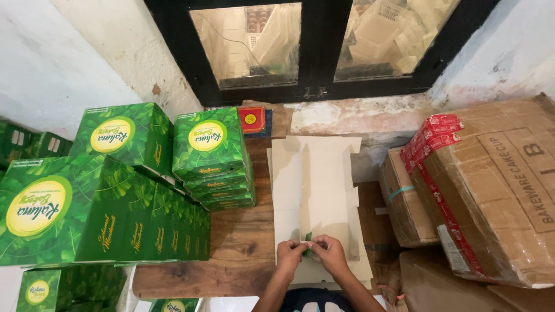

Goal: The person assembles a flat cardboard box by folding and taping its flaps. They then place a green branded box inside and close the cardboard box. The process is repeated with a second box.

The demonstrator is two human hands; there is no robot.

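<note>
Both hands meet at the lower centre of the frame, over the near edge of a flat, unfolded cardboard box blank (312, 190) that lies pale side up on the wooden table (231, 254). The left hand (291, 254) and right hand (330, 252) are touching each other, fingers pressed together, pinching a small tab (308, 244) of the blank whose green printed face shows between them.

Assembled green boxes (211, 153) stand stacked at centre left; larger stacks of the same boxes (87, 208) fill the left of the frame. Brown cartons (497, 185), one bound with red printed tape, crowd the right side, close against the blank's right edge. A dark-framed window (315, 46) sits at the top.

Risks, as judged from this position:
- The tab is small and gripped at its tip; a hard pull could tear or crease it off the fold line.
- The blank appears to overhang the table's near edge, so pressure there could buckle it.
- The cartons at right leave little room to turn the blank, which may snag on them.
</note>
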